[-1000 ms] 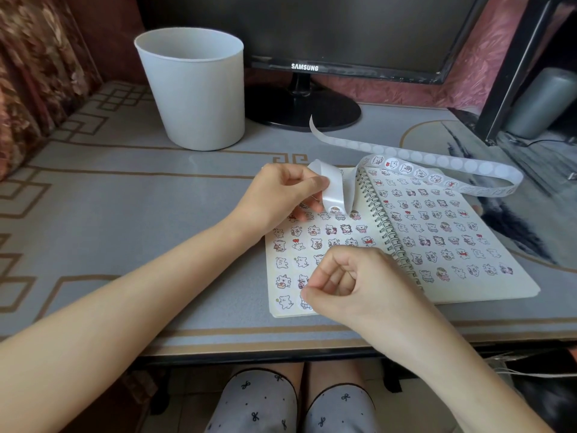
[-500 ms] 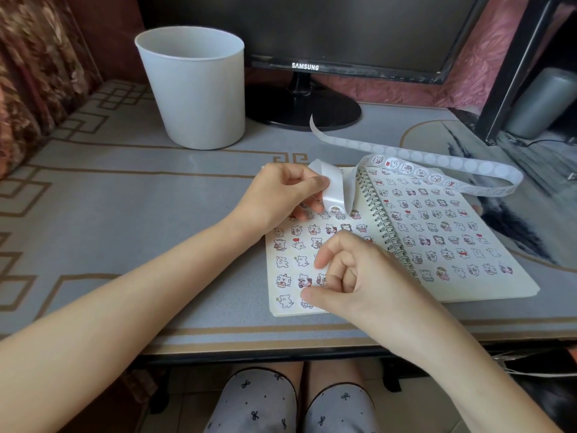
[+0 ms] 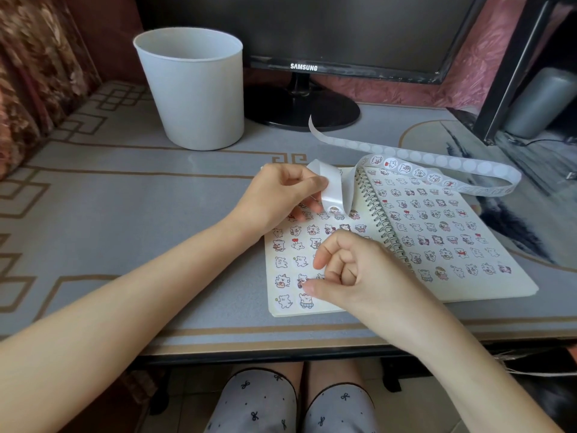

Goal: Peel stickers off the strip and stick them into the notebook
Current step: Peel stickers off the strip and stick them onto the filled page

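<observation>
Head view: left hand (image 3: 278, 198) pinches the strip (image 3: 331, 187), right hand (image 3: 362, 276) hangs curled above the notebook (image 3: 499, 285)

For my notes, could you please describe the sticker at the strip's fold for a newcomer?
A notebook lies before the monitor. Over its left page the left hand holds the folded strip. The sticker sits at that fold, on the strip, not the page.

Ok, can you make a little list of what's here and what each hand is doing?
left hand: pinches the folded end of the strip over the notebook
right hand: fingers curled, above the left page, nothing seen in it
strip: loops past the top of the right page, some stickers on it
notebook: open, rows of stickers on both pages
bucket: white, upright, behind the notebook
</observation>
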Demonstrator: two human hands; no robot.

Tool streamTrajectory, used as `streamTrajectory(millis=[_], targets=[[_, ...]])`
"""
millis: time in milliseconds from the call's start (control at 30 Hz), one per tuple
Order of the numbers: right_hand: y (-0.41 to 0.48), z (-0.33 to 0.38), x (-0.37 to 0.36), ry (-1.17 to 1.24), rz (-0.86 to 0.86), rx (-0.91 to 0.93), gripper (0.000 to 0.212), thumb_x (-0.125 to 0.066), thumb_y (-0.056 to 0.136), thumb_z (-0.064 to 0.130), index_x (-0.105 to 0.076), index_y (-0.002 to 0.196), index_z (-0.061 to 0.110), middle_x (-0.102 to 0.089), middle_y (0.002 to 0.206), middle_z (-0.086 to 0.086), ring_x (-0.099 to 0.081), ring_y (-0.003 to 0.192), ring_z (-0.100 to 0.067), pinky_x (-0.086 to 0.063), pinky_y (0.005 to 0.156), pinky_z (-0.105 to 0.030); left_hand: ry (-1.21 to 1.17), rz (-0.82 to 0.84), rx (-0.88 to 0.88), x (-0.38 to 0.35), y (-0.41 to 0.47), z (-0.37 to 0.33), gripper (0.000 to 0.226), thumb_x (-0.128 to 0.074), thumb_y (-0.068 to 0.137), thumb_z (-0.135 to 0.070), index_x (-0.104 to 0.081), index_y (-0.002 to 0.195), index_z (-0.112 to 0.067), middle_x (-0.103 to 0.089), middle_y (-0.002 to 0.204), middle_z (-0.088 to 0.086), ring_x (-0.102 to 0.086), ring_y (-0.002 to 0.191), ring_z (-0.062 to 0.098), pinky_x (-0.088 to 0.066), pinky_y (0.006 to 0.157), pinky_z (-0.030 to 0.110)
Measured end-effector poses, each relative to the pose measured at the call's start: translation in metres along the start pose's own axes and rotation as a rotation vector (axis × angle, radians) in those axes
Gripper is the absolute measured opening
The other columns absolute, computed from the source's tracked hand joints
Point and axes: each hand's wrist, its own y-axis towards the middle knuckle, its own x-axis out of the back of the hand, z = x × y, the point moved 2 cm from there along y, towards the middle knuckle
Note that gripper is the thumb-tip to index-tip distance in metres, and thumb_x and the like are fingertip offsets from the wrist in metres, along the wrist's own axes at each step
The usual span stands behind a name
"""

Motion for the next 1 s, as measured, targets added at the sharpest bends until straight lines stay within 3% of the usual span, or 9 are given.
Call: streamTrajectory(millis=[233, 333, 400, 533, 633, 833, 1000], targets=[[0.002, 0.000, 0.003, 0.062, 0.033, 0.031, 0.014, -0.068, 0.083, 0.018, -0.056, 0.081, 0.025, -0.055, 0.059, 0.008, -0.043, 0.047, -0.001, -0.034, 0.054, -0.015, -0.026, -0.004, 0.011, 0.001, 0.002, 0.003, 0.022, -0.059, 0.092, -0.014, -0.065, 0.085, 0.007, -0.065, 0.075, 0.015, -0.060, 0.058, 0.011, -0.046, 0.046, 0.017], [0.006, 0.000, 0.012, 0.169, -0.030, 0.054, 0.008, -0.068, 0.082, 0.020, -0.061, 0.080, 0.023, -0.061, 0.065, 0.006, -0.049, 0.052, -0.007, -0.041, 0.056, -0.023, -0.054, 0.003, 0.002, 0.001, 0.002, 0.003, 0.018, -0.060, 0.092, -0.015, -0.065, 0.083, 0.000, -0.066, 0.074, 0.012, -0.062, 0.060, 0.012, -0.046, 0.045, 0.019], [0.013, -0.002, 0.023, 0.168, -0.178, 0.107, 0.005, -0.069, 0.081, 0.022, -0.064, 0.080, 0.023, -0.065, 0.073, 0.007, -0.056, 0.063, -0.016, -0.047, 0.064, -0.032, -0.074, 0.002, 0.000, 0.001, 0.002, 0.002, 0.018, -0.060, 0.092, -0.014, -0.064, 0.083, 0.000, -0.066, 0.072, 0.010, -0.062, 0.057, 0.010, -0.046, 0.045, 0.019], [0.033, -0.008, 0.041, 0.070, -0.428, 0.180, 0.008, -0.070, 0.082, 0.025, -0.063, 0.083, 0.028, -0.065, 0.081, 0.019, -0.059, 0.077, -0.001, -0.043, 0.070, -0.022, -0.093, -0.007, -0.010, 0.002, 0.002, 0.001, 0.017, -0.060, 0.092, -0.014, -0.064, 0.083, 0.000, -0.067, 0.070, 0.006, -0.063, 0.057, 0.011, -0.046, 0.045, 0.020], [0.045, -0.011, 0.043, 0.098, -0.437, 0.220, 0.013, -0.072, 0.081, 0.019, -0.063, 0.087, 0.025, -0.068, 0.084, 0.012, -0.062, 0.079, -0.004, -0.046, 0.074, -0.023, -0.115, -0.010, -0.028, 0.003, 0.002, 0.000, 0.017, -0.059, 0.092, -0.014, -0.064, 0.083, 0.000, -0.067, 0.065, 0.002, -0.062, 0.056, 0.010, -0.045, 0.043, 0.020], [0.049, -0.011, 0.037, 0.106, -0.460, 0.269, 0.014, -0.075, 0.078, 0.015, -0.066, 0.085, 0.022, -0.069, 0.078, 0.010, -0.056, 0.063, 0.004, -0.038, 0.062, -0.008, -0.161, -0.018, -0.063, 0.004, 0.000, -0.003, 0.020, -0.055, 0.095, -0.013, -0.063, 0.084, 0.001, -0.067, 0.069, 0.004, -0.063, 0.058, 0.009, -0.046, 0.044, 0.019], [0.052, -0.013, 0.040, 0.211, -0.524, 0.298, 0.014, -0.074, 0.078, 0.009, -0.068, 0.080, 0.021, -0.070, 0.078, 0.008, -0.063, 0.072, -0.004, -0.051, 0.071, -0.023, -0.154, 0.047, -0.061, 0.001, -0.001, -0.005, 0.028, -0.052, 0.096, -0.023, -0.066, 0.082, -0.002, -0.070, 0.073, 0.000, -0.065, 0.062, 0.011, -0.046, 0.046, 0.019]])
